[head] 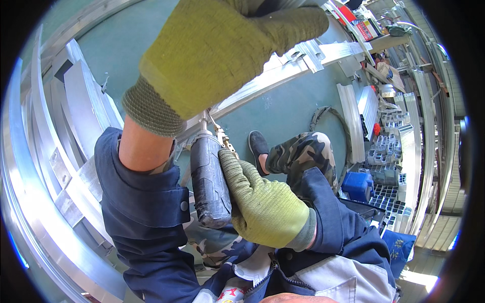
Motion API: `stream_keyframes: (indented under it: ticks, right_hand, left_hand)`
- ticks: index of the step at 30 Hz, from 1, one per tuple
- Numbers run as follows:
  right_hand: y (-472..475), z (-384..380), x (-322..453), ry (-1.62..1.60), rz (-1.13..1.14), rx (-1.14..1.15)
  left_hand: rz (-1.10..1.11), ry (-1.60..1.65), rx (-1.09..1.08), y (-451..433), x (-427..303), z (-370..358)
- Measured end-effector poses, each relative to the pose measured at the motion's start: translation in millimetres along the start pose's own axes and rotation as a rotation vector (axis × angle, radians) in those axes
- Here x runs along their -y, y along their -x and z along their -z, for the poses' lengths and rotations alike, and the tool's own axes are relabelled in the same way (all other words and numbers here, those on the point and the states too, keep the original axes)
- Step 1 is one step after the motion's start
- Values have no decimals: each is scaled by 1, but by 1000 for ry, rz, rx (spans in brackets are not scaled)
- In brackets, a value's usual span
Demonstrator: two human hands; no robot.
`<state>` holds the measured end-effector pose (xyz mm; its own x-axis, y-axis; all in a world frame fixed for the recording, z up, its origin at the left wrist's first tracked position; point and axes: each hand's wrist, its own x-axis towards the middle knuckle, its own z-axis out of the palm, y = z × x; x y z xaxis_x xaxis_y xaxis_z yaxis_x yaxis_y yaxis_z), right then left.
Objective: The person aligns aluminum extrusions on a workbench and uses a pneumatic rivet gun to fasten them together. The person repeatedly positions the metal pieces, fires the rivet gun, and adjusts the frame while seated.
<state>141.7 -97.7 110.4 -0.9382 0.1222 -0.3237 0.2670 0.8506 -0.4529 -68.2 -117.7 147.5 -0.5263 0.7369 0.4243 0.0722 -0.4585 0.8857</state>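
My left hand (pixel 216 57), in a yellow-green knit work glove, is large at the top of the view. Its fingers and thumb close around a grey metal piece (pixel 282 4) that the upper edge cuts off. Lower down, my right hand (pixel 269 206), gloved alike, grips the side of a black taped cylindrical tool (pixel 210 180). A bright metal shaft (pixel 204 121) rises from the tool's upper end, which my left wrist partly covers. Brass fittings (pixel 225 140) sit beside the tool, just above my right fingertips.
A long aluminium profile (pixel 246 91) crosses beyond my hands, with short channel pieces (pixel 312 57) on it. Aluminium lengths (pixel 81 94) are stacked at left. At right are bundled profiles (pixel 382 151), a blue plastic container (pixel 356 185) and a coiled dark hose (pixel 333 110) on the green floor (pixel 288 104).
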Motion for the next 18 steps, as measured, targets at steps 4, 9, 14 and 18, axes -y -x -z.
stream_keyframes:
  ticks: [4,9,14,18]
  right_hand:
    - [3,-4,-1,12,39,-37]
    - [3,-1,1,-25,27,-16]
    - [6,-1,-2,-35,-3,4]
    - [10,-4,-6,-41,-5,-21]
  left_hand:
    - [-22,-81,-40,5,-9,-2]
    - [-79,42,4,4,-2,5]
    - [-123,19,-1,0,11,3]
    - [-153,-110,2,-4,19,4]
